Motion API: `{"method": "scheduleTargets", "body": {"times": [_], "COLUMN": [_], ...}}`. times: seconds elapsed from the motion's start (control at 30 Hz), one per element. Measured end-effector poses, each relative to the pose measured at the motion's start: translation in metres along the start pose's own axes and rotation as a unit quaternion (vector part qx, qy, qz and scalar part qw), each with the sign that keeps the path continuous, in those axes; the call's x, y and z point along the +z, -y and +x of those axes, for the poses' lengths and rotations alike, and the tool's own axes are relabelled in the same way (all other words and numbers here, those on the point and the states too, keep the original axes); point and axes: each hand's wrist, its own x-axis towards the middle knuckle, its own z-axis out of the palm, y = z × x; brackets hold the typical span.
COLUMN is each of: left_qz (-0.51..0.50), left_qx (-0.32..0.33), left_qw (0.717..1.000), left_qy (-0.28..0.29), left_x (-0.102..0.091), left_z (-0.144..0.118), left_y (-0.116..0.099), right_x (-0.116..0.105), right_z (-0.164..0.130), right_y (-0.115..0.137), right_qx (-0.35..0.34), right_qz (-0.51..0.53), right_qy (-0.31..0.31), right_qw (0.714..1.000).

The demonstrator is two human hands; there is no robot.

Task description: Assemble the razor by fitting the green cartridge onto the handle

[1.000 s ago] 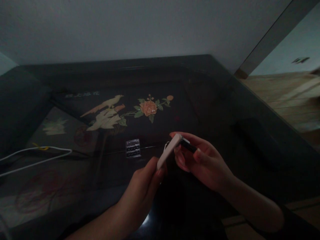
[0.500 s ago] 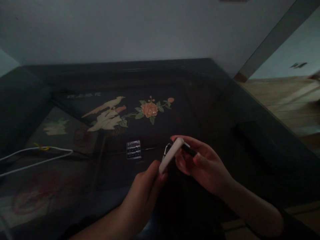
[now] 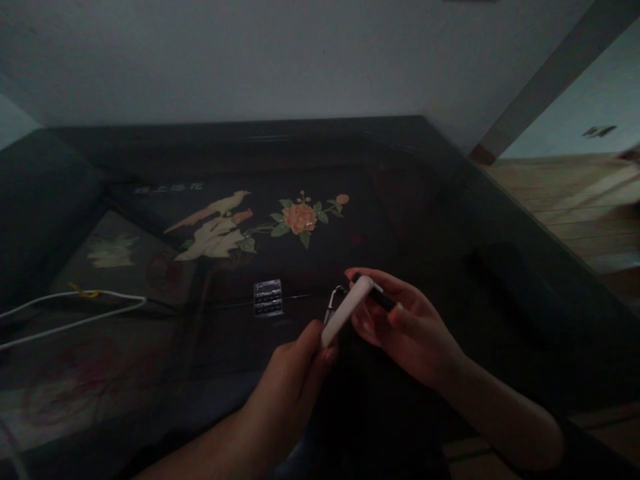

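Observation:
Between thumb and fingers, my left hand grips the lower end of a slim white object with rounded edges, seen edge-on and tilted. A small silver metal clasp shows on its left side. My right hand is at the upper end, its thumb and fingers closed on a small black bar-shaped piece. The black piece touches or lies right against the white object; whether they are joined I cannot tell. Dim light hides finer detail.
On the dark glossy table, a small clear plastic case with dark rows lies left of my hands. A white cable with a yellow tie is at the left. A dark oblong object lies at the right. A wall stands behind.
Both hands and the white object sit very slightly farther right in view. The silver clasp shows a little more clearly. Both grips look the same.

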Motion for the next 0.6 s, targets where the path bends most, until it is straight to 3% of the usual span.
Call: {"method": "scheduleTargets", "body": {"times": [0.13, 0.27, 0.43, 0.6], "left_qz": [-0.017, -0.020, -0.018, -0.032], "left_qx": [0.021, 0.003, 0.037, 0.015], "left_qw": [0.998, 1.000, 0.996, 0.998], "left_qy": [0.058, 0.022, 0.078, 0.059], "left_x": [0.0022, 0.0024, 0.0023, 0.0017], "left_z": [-0.0032, -0.0041, -0.0042, -0.0027], "left_y": [-0.0010, -0.0011, 0.0023, 0.0014], "right_x": [0.0008, 0.0007, -0.0016, 0.0000], "right_z": [-0.0009, -0.0009, -0.0020, -0.0022], "right_y": [0.0019, 0.0016, -0.0014, -0.0008], "right_qx": [0.016, 0.019, 0.031, 0.033], "right_qz": [-0.001, 0.003, 0.009, 0.016], "right_qy": [-0.007, -0.015, -0.030, -0.029], "right_qw": [1.000, 1.000, 0.999, 0.999]}}
